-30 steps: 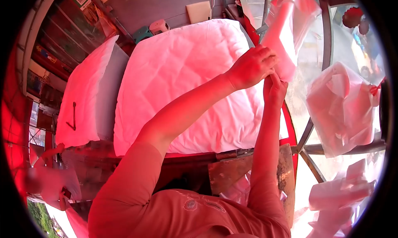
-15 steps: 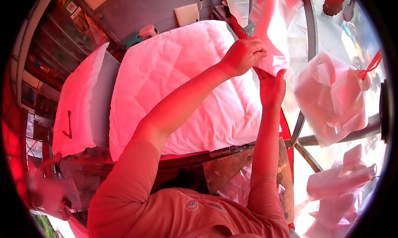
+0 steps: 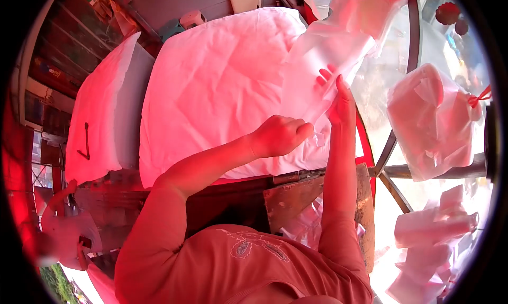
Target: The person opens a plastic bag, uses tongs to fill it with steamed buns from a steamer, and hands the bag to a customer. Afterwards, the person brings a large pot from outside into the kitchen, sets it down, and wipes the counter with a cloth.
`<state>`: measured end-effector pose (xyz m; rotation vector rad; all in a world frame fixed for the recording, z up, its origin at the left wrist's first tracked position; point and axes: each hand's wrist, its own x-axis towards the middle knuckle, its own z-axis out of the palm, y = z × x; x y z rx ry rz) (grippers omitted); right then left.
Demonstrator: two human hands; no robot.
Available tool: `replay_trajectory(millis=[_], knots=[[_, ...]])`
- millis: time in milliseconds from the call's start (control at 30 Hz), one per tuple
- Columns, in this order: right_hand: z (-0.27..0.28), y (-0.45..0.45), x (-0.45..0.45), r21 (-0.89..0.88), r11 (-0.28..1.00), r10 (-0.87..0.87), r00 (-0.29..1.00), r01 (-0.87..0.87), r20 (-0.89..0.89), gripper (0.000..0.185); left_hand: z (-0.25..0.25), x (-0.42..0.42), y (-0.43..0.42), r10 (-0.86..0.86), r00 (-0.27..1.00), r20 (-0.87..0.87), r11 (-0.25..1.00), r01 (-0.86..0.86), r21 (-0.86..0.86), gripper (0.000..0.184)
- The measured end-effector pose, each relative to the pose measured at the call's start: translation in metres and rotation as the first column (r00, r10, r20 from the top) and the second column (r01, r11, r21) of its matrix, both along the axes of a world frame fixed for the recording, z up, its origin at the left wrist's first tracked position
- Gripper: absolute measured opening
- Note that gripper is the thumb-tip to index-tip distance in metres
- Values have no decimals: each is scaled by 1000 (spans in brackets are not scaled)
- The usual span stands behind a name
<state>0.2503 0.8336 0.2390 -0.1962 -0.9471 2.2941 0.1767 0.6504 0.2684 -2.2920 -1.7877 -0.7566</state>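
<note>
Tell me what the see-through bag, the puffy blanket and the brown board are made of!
The see-through bag looks like thin, shiny plastic: the right hand's fingers show through it. The puffy blanket seems matte, quilted cloth, with soft creases. The brown board is probably wood, judging by its worn, patchy surface.

A big quilt (image 3: 211,87) lies in the middle. A small quilt (image 3: 95,119) is on its left, and another person (image 3: 76,227) is below that one. A plastic bag (image 3: 304,87) is over the big quilt's right side. The left hand (image 3: 280,137) is by the bag's low end, left of the right hand (image 3: 341,105). More bags (image 3: 431,124) are far right. A board (image 3: 291,206) is under the right arm (image 3: 339,182).
</note>
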Motion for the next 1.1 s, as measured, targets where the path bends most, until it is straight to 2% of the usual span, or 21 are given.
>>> replay_trajectory(millis=[33, 67, 133, 200, 233, 267, 300, 333, 367, 400, 433, 467, 533, 633, 667, 733, 767, 867, 967, 1067, 1100], knots=[[-3, 3, -12, 122, 992, -31, 991, 16, 127, 44, -2, 1, -17, 10, 1000, -2, 999, -10, -42, 7], [-10, -6, -21, 141, 989, -61, 985, 39, 159, 43, -6, 4, -36, -15, 998, 59, 996, 20, -88, 10], [-3, -38, -42, 192, 980, -102, 973, 62, 206, 40, -4, 12, -73, 46, 972, 232, 936, 39, -350, 11], [6, -83, -56, 125, 990, 48, 981, -72, 187, 40, 19, 9, -113, -4, 858, 514, 760, 336, -556, 14], [13, -112, -65, 42, 986, 156, 987, -158, 46, 35, 33, -3, -134, 10, 774, 633, 656, 473, -589, 16], [7, -140, -70, 66, 948, 310, 950, -311, 17, 39, 35, -21, -159, 87, 729, 679, 795, 359, -489, 19], [11, -171, -69, 79, 887, 451, 890, -456, 72, 44, 38, -42, -181, 135, 677, 724, 899, 224, -377, 22], [-1, -191, -73, 258, 795, 521, 836, -549, 173, 47, 44, -60, -203, 130, 508, 852, 989, -133, -72, 29], [12, -230, -72, 144, 696, 689, 711, -704, 141, 44, 44, -78, -230, 91, 253, 963, 957, -288, -15, 33], [21, -261, -72, 176, 606, 763, 630, -775, 144, 41, 36, -104, -249, 95, 561, 822, 901, -400, 169, 41], [23, -286, -79, 293, 580, 759, 635, -760, 145, 39, 28, -110, -263, -49, 368, 929, 893, -400, 206, 37], [19, -309, -82, 398, 548, 752, 642, -736, 151, 37, 16, -116, -292, -10, 274, 962, 929, -353, 110, 38], [11, -330, -92, 343, 573, 723, 656, -744, 216, 36, -2, -121, -349, 68, 78, 995, 979, -195, -52, 42], [24, -384, -114, 290, 627, 693, 688, -723, 215, 35, -12, -98, -443, 277, 9, 961, 844, -481, -238, 45], [29, -408, -118, 273, 635, 696, 689, -722, 203, 35, -16, -98, -477, 220, -3, 976, 899, -387, -204, 44], [24, -449, -127, 356, 557, 722, 649, -750, 238, 39, -23, -101, -537, 98, -31, 995, 971, -216, -102, 40], [20, -473, -132, 386, 510, 734, 623, -769, 272, 42, -26, -94, -555, 94, -59, 994, 950, -294, -108, 32], [28, -538, -138, 423, 356, 758, 522, -833, 390, 46, -2, -64, -605, 290, -51, 956, 827, -489, -277, 24], [39, -598, -140, 472, 230, 768, 457, -851, 449, 48, -13, -48, -658, 112, -173, 978, 764, -615, -197, 16], [29, -640, -145, 510, 179, 755, 449, -842, 477, 51, -17, -27, -704, 213, -273, 938, 619, -705, -346, 16], [24, -649, -145, 498, 172, 766, 433, -850, 474, 52, -15, -18, -714, 137, -288, 948, 617, -724, -309, 16]])
